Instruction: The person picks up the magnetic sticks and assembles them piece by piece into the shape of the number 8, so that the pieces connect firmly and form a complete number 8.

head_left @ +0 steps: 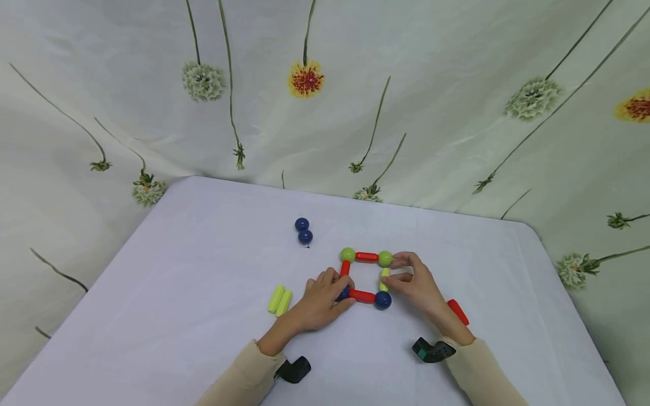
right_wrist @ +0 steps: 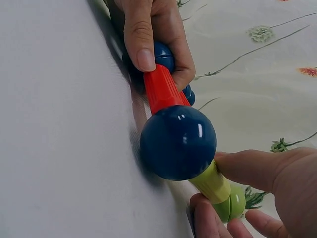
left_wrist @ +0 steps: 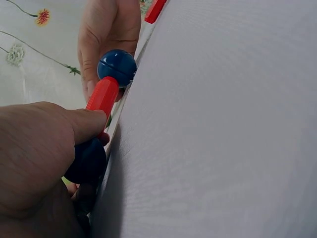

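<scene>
A square of rods and balls lies on the table, with green balls (head_left: 347,255) at its far corners and blue balls (head_left: 383,300) at the near ones. Red rods (head_left: 367,257) form its far, left and near sides; a yellow-green rod (head_left: 384,279) forms the right side. My left hand (head_left: 320,301) grips the near-left corner, its fingers over the blue ball and its thumb on the near red rod (left_wrist: 103,96). With thumb and fingers my right hand (head_left: 417,285) pinches the yellow-green rod (right_wrist: 213,183), which meets the near-right blue ball (right_wrist: 178,143).
Two loose blue balls (head_left: 303,230) sit beyond the square, to its left. Two yellow-green rods (head_left: 280,300) lie left of my left hand. A loose red rod (head_left: 458,312) is beside my right wrist. Floral cloth (head_left: 437,113) hangs behind the white table (head_left: 213,254).
</scene>
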`<action>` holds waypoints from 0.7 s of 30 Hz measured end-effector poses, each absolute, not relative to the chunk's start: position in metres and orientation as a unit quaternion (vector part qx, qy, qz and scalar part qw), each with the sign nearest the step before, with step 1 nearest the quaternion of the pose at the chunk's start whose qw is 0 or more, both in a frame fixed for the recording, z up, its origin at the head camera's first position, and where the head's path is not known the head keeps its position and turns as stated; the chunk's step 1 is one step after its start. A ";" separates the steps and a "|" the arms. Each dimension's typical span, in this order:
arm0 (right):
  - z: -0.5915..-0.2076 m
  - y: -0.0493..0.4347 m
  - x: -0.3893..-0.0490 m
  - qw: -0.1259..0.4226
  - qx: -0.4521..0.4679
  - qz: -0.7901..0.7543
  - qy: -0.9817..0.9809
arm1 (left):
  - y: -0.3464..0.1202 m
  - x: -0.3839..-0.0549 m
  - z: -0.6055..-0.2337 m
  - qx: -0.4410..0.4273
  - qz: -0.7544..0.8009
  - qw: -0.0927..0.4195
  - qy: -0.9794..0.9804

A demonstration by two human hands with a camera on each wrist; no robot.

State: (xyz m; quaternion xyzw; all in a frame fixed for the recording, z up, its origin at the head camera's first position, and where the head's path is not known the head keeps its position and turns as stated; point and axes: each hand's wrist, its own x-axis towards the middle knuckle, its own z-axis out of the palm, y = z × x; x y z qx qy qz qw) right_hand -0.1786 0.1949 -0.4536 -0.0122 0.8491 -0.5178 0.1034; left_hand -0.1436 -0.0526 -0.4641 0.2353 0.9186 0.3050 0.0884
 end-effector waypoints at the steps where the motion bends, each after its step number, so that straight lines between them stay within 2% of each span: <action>1: -0.454 0.195 -0.179 0.105 -0.012 -0.517 0.850 | -0.053 -0.143 -0.464 0.235 0.307 0.088 0.918; 11: -0.454 0.197 -0.181 0.126 -0.031 -0.520 0.844 | -0.052 -0.143 -0.463 0.232 0.306 0.085 0.919; 21: -0.456 0.197 -0.181 0.124 -0.028 -0.525 0.842 | -0.048 -0.140 -0.463 0.226 0.303 0.061 0.924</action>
